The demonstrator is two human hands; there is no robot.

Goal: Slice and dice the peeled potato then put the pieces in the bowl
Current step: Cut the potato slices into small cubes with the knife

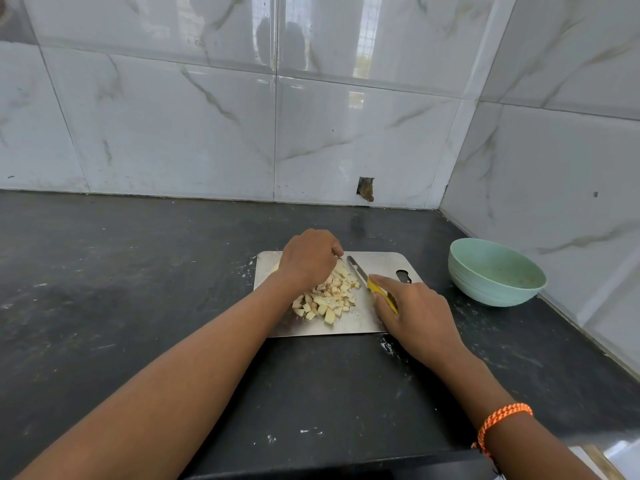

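— Where the potato [327, 297] lies, is it cut?
— Mostly diced, heaped mid-way on the steel cutting board [381, 261], with longer strips at the heap's far end.
— And the hands?
— The left hand [309, 258] curls over those strips; the right hand [417, 317] grips the yellow-handled knife [367, 280], just right of the heap.
— The bowl [495, 271]?
— Pale green, on the dark counter [138, 271], right of the board, apart from it.
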